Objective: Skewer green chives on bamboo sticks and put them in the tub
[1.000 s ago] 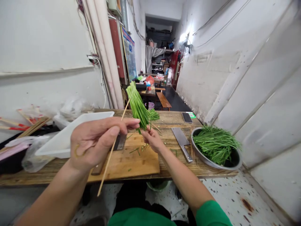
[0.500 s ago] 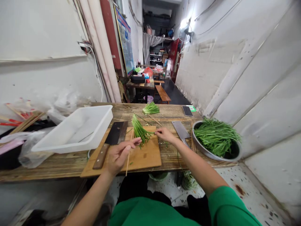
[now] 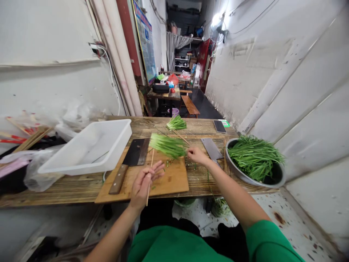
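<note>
In my left hand (image 3: 144, 183) is a thin wooden skewer (image 3: 150, 174), pinched by the thumb while the other fingers spread. My right hand (image 3: 197, 155) is closed at the right end of a cut bundle of green garlic chives (image 3: 167, 145). Blurred by motion, the bundle lies sideways over the far part of the wooden cutting board (image 3: 171, 182). A dark cleaver (image 3: 133, 154) with a wooden handle rests on the board's left side. Beyond it lies another chive bundle (image 3: 176, 123) on the table, close to more skewers (image 3: 181, 136).
At left stand a white plastic tray (image 3: 116, 151) and a heap of plastic bags (image 3: 40, 174). A second cleaver (image 3: 211, 148) lies right of the board, beside a metal bowl (image 3: 253, 182) full of chives. A phone (image 3: 219, 126) is at the far right edge.
The chive bundle has swung from a slanted position to nearly level, its left end still over the board. My left hand has drawn slightly away from it, keeping the skewer.
</note>
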Motion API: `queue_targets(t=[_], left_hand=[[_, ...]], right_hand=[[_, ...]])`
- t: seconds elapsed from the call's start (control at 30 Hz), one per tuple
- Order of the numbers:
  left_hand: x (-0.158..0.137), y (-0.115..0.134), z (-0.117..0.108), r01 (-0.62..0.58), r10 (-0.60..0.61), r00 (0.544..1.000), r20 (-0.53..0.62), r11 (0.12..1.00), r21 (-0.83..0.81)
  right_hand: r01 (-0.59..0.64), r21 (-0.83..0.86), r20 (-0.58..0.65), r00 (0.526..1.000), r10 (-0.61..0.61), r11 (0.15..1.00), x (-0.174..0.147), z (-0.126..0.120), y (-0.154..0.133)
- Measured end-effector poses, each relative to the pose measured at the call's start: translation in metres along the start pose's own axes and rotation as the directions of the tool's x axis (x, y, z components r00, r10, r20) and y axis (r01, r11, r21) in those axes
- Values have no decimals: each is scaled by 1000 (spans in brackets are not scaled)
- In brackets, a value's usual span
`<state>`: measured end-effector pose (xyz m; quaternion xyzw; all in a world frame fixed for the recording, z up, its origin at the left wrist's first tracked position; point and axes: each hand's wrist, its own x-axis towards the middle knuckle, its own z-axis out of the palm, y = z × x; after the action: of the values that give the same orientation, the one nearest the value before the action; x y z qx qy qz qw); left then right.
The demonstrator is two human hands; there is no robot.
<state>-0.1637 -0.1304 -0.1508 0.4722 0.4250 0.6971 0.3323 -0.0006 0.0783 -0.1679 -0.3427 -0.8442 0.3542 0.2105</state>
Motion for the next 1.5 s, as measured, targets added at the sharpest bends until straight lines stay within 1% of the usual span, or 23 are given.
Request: queue_targets(t=[0.07,0.1,0.13,0.17,0.23,0.3,0.33,0.4,0.5,0.57,0.63,0.73,0.9,0.97,1.03,1.1,1.2,1.27,1.33,1.37,1.43,1.47,1.5], left_hand=[[-21,-15,-15,108,-98,993,-61,976,189],[-30,-19,-22,147,-128,989,-76,930,336],[-36,-19,-27,170,-151,985,-80,849,501],[-40,-17,-31,170,-164,984,-72,729,663],[-36,-8,-33,96,-137,990,-40,433,896],[-18,-2,-26,-25,-40,999,34,189,982],[-4,-3,-20,-90,26,996,88,115,989],[27,-17,-6,-239,63,970,235,57,969],[64,-56,9,-272,20,962,271,48,961],[74,-80,11,-260,-55,963,262,56,964],[73,-95,9,-256,-80,962,260,60,965],[64,-97,6,-250,-76,964,254,60,966],[63,-91,11,-239,-61,968,243,60,969],[68,-88,13,-237,-49,969,241,77,969],[72,-80,12,-243,-37,968,248,103,964],[70,-65,7,-248,7,968,250,137,959],[49,-32,-11,-175,130,980,152,189,966],[26,-13,-25,-36,72,997,24,173,984],[2,-3,-36,51,-58,997,-44,124,991],[-8,-1,-39,67,-113,992,-53,119,991],[-22,-2,-41,62,-186,982,-31,159,985],[-26,-4,-42,47,-207,978,-4,203,978],[-29,-6,-42,30,-218,975,28,258,966]], right_hand=[[-2,-42,39,999,4,999,2,16,5],[-6,-63,49,999,9,998,2,23,7],[-12,-84,51,999,17,996,3,29,9],[-19,-105,49,999,24,994,4,34,10],[-28,-145,40,999,34,989,5,39,13],[-30,-180,36,999,37,983,6,41,14],[-32,-197,34,999,39,980,7,41,13],[-40,-232,29,998,48,972,7,41,12],[-55,-284,25,998,65,957,7,42,9],[-59,-314,30,997,72,947,7,42,8],[-63,-341,35,996,80,938,5,37,9],[-89,-381,13,995,102,920,2,20,12],[-219,-487,-162,974,158,845,-2,-21,13],[-250,-533,-195,966,170,808,-6,-30,5],[-249,-557,-203,966,161,792,-16,-28,-12],[-215,-537,-175,974,142,815,-33,-12,-35],[-120,-455,-7,991,131,883,-70,35,-72],[-51,-182,231,969,93,982,-94,74,-91],[-143,119,380,921,88,982,-110,112,-102],[-250,270,448,887,109,930,-114,128,-105],[-464,511,540,828,150,724,-115,150,-108],[-526,590,556,815,164,613,-114,156,-109],[-543,653,541,822,178,528,-112,158,-109]])
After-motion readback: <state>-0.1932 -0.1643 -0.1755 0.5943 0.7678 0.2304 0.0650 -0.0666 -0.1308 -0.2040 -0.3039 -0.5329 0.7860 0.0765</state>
